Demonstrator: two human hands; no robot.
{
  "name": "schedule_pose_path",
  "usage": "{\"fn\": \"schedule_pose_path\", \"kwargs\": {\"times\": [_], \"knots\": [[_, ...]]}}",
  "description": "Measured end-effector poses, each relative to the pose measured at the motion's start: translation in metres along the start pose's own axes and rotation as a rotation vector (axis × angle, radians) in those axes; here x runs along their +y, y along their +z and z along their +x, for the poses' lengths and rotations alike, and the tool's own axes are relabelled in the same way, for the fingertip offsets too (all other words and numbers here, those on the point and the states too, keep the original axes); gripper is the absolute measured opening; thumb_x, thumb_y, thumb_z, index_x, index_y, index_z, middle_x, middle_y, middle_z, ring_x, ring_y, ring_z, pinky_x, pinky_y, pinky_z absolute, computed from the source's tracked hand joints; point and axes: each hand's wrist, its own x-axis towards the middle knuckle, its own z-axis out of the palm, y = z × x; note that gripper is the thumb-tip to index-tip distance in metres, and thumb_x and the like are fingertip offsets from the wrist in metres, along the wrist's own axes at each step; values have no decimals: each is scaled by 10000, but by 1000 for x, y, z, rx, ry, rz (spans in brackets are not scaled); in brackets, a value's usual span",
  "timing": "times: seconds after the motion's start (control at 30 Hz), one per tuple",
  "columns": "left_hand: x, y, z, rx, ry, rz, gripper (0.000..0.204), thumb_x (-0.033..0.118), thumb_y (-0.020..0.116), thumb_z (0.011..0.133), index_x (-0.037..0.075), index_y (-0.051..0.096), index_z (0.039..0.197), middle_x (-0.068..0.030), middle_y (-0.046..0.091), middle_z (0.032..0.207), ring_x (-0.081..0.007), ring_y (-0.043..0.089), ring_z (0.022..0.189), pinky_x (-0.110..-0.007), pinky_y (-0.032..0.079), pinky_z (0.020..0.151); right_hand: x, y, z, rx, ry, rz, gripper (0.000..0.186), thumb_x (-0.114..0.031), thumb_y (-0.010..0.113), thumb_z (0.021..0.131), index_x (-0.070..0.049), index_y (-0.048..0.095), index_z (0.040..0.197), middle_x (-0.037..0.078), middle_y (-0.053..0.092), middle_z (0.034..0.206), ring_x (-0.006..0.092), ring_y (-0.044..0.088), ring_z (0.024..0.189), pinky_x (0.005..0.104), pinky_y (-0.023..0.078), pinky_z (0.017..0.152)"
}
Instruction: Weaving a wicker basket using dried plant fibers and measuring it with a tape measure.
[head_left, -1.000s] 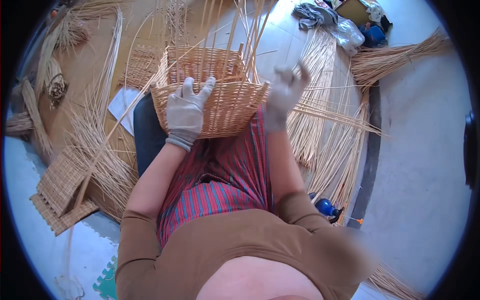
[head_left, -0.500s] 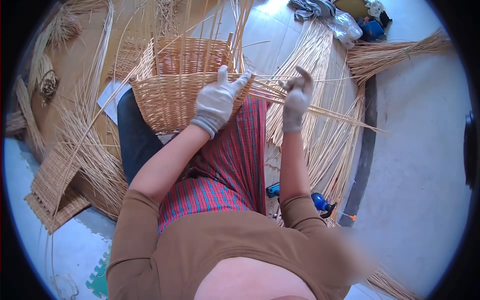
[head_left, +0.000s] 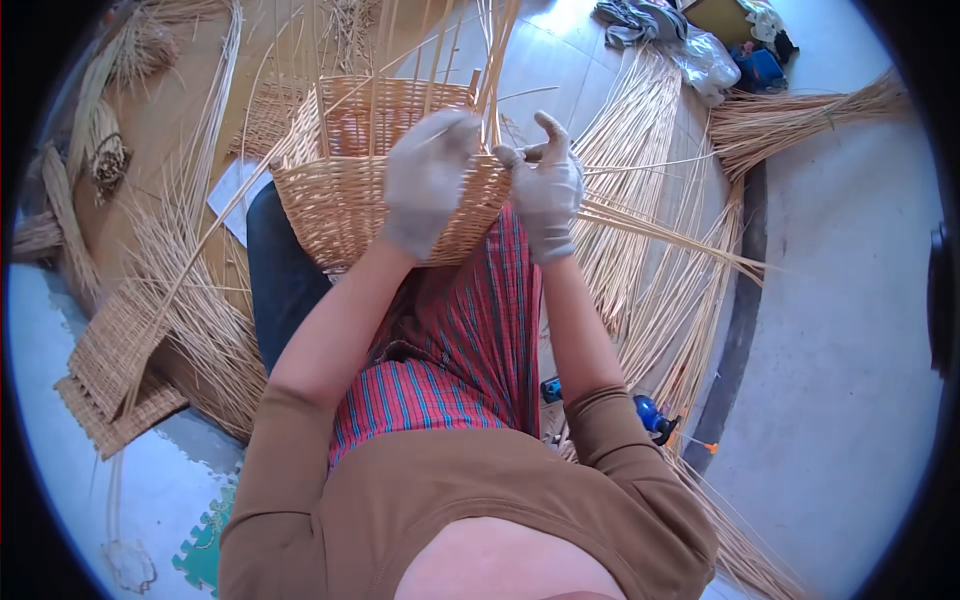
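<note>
A woven cane basket (head_left: 325,205), upright stakes rising from it, rests on my lap on a red striped cloth (head_left: 420,395). My left hand (head_left: 428,175), in a pale glove and blurred, is closed in front of the basket's near rim, against its right half; what it grips is hidden. My right hand (head_left: 543,185), also gloved, is at the basket's right corner, thumb raised and other fingers curled; I cannot make out what they hold. Long loose strands (head_left: 660,235) extend rightward from beside this hand.
Cane bundles (head_left: 780,130) lie right and left on the floor. Flat woven mats (head_left: 115,355) lie at lower left, near green foam matting (head_left: 205,550). A blue object like a small tank (head_left: 650,415) is beside my right forearm. Bags and cloths (head_left: 695,65) are piled at upper right.
Over the last second my left hand moved right along the basket and closed. My right hand moved in to the basket's corner. The basket shifted slightly left, then back rightward.
</note>
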Motion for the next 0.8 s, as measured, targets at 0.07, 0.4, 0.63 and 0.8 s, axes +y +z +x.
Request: {"fn": "schedule_pose_path", "kwargs": {"times": [0.07, 0.4, 0.63, 0.8], "knots": [[6, 30, 31, -179, 235, 340, 288, 84, 601, 946, 50, 650, 1227, -147, 694, 969, -305, 691, 852, -401, 555, 747, -11, 11, -5, 177, 25, -28, 412, -322, 770, 835, -107, 648, 1164, 57, 680, 779, 285, 648, 845, 431, 469, 826], [6, -83, -79, 139, 74, 451, 248, -34, 651, 864, 99, 711, 1064, -123, 670, 1123, -312, 634, 1066, -407, 506, 922, -18, 16, 1, 514, -173, 28, 367, -210, 665, 940, -58, 597, 1267, 156, 715, 1041, 309, 700, 924, 430, 528, 871], [-12, -148, -62, 195, 7, 795, 474, 188, 727, 899, 35, 547, 1310, -190, 626, 1218, -398, 591, 1137, -453, 492, 953, -181, 97, 35, -344, 303, 724, 785, -391, 729, 911, 6, 366, 1482, 244, 502, 1439, 299, 468, 1364, 386, 418, 1081], [-28, -170, -54, 80, 21, 745, 512, 177, 804, 814, 71, 574, 1259, -161, 646, 1207, -369, 622, 1085, -436, 510, 915, -178, 140, 70, -474, 714, 1362, 1116, -385, 839, 814, -5, 101, 1560, 234, 550, 1363, 287, 561, 1215, 385, 498, 938]]}}
